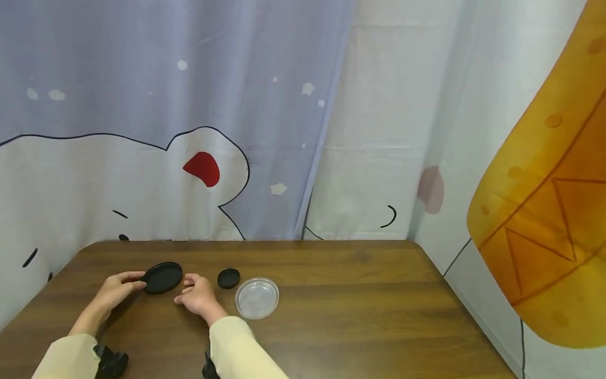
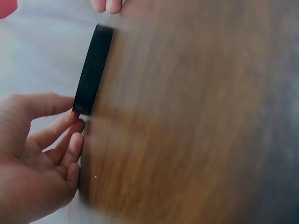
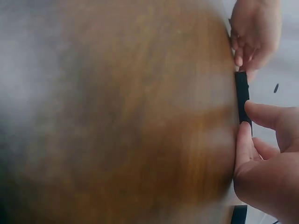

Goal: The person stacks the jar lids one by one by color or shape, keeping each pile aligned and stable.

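- the large black lid (image 1: 163, 277) lies flat on the brown wooden bench (image 1: 360, 310), toward its far left part, between the two hands.
- the left hand (image 1: 115, 290) touches the lid's left edge with its fingertips (image 2: 78, 117); in the left wrist view they meet the rim where it sits on the wood, thumb above it. the grip looks like a light pinch on the edge, not a full clasp.
- the right hand (image 1: 198, 295) sits at the lid's right edge; the right wrist view shows thumb and forefinger closing on the rim (image 3: 242, 97) from either side.
- to lift it well, i judge both hands should get fingertips under the rim and raise it level, since a thin flat disc slips easily from a shallow pinch.
- the lid is round, matte black and shallow, with a low upright rim that reads as a dark band edge-on.
- a small black cap (image 1: 228, 278) lies just right of the right hand, and a clear round dish (image 1: 257, 298) lies near it, nearer the person.
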`<state>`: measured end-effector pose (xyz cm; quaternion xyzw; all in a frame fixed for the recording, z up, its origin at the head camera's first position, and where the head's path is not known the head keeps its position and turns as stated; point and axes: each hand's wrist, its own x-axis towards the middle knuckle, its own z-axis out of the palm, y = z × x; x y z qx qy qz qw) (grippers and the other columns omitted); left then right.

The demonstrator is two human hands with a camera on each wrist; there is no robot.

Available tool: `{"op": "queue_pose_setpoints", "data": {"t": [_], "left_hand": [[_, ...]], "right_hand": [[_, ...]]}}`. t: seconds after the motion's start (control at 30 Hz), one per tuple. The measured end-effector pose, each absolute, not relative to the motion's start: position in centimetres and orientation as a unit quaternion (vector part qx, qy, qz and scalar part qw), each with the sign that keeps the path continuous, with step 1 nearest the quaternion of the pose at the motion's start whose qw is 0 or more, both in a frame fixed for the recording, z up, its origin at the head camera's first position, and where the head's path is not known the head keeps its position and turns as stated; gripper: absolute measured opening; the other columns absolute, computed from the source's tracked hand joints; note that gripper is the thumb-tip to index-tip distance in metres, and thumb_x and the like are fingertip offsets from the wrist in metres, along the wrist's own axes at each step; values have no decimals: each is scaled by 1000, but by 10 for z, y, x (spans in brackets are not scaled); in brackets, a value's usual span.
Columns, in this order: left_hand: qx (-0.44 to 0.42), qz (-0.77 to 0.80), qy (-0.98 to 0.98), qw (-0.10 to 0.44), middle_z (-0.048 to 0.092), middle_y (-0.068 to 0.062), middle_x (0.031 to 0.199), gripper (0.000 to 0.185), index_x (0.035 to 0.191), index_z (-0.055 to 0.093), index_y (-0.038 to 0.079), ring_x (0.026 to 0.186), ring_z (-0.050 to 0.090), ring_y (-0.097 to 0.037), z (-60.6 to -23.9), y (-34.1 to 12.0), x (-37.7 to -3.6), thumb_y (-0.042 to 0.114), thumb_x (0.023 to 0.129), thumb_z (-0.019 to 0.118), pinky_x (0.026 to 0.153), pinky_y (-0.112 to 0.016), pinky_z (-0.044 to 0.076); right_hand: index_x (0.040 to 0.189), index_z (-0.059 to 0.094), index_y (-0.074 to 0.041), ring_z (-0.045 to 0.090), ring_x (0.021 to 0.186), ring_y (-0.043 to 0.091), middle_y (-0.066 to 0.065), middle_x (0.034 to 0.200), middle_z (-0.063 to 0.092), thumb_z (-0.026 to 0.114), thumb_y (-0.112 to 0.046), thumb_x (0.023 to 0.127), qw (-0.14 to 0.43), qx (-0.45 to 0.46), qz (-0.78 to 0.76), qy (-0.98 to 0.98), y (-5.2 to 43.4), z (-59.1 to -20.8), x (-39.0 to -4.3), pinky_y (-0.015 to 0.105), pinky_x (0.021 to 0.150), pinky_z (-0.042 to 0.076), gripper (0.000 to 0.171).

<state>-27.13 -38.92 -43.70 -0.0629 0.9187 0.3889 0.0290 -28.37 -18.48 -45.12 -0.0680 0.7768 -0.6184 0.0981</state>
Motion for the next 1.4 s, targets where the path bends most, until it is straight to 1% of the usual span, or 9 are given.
{"op": "queue_pose_setpoints", "data": {"t": [0.17, 0.43, 0.63, 0.73, 0.93, 1.1, 1.17, 1.3, 1.4], "left_hand": [[-34, 393, 918, 45, 32, -38, 139, 60, 133, 39, -12, 124, 35, -52, -438, -386, -269, 30, 93, 53, 94, -54, 39], [-26, 409, 908, 84, 30, -38, 139, 74, 139, 31, -9, 123, 34, -49, -437, -387, -264, 37, 89, 60, 95, -53, 39], [-7, 397, 915, 73, 38, -36, 131, 77, 136, 34, -10, 117, 39, -43, -442, -383, -264, 30, 81, 70, 89, -48, 41], [-6, 391, 918, 66, 39, -36, 130, 77, 135, 35, -10, 116, 40, -44, -443, -384, -261, 29, 80, 71, 87, -48, 42], [-15, 401, 913, 77, 35, -36, 134, 79, 137, 31, -9, 118, 38, -45, -439, -385, -258, 34, 82, 68, 89, -50, 43], [-27, 416, 905, 84, 34, -36, 137, 80, 140, 28, -8, 120, 39, -44, -436, -377, -259, 36, 85, 66, 90, -47, 44], [-29, 419, 904, 81, 34, -36, 137, 80, 140, 27, -8, 120, 40, -44, -434, -373, -259, 36, 85, 65, 90, -46, 44], [-30, 423, 903, 65, 35, -35, 138, 79, 139, 29, -10, 120, 43, -45, -433, -366, -259, 35, 85, 65, 91, -47, 45], [-35, 434, 898, 61, 33, -36, 140, 78, 140, 27, -10, 123, 40, -48, -430, -361, -256, 35, 87, 64, 95, -53, 41]], "right_hand": [[121, 61, -7, 57, 75, 3, -4, 96, 64, 78, 3, 67, 85, -78, -581, 806, -183, -453, -280, 14, 66, 47, 57], [124, 58, -4, 52, 68, -1, -5, 87, 56, 81, -1, 65, 56, -83, -572, 814, -185, -456, -276, 12, 63, 45, 63], [120, 62, -5, 50, 67, 1, -4, 85, 54, 80, 4, 64, 39, -75, -571, 817, -181, -459, -273, 12, 63, 44, 59], [117, 63, -6, 50, 66, 0, -5, 85, 53, 80, 4, 63, 39, -69, -588, 805, -183, -462, -271, 12, 62, 44, 57], [118, 64, -9, 57, 69, 2, -4, 93, 57, 79, 1, 67, 36, -44, -642, 765, -188, -463, -270, 14, 61, 47, 54], [118, 63, -8, 64, 71, 7, -1, 105, 62, 78, 0, 69, 34, -30, -675, 737, -185, -461, -271, 18, 60, 50, 52], [117, 63, -7, 66, 76, 10, 1, 106, 63, 78, -1, 69, 25, -25, -679, 733, -186, -459, -271, 20, 65, 51, 51], [113, 64, -7, 64, 95, 18, 3, 105, 65, 80, -6, 68, 1, -19, -666, 746, -184, -458, -275, 25, 84, 50, 48], [111, 66, -10, 61, 104, 18, 2, 104, 67, 81, -11, 68, -4, -21, -650, 760, -181, -456, -278, 28, 91, 47, 45]]}}
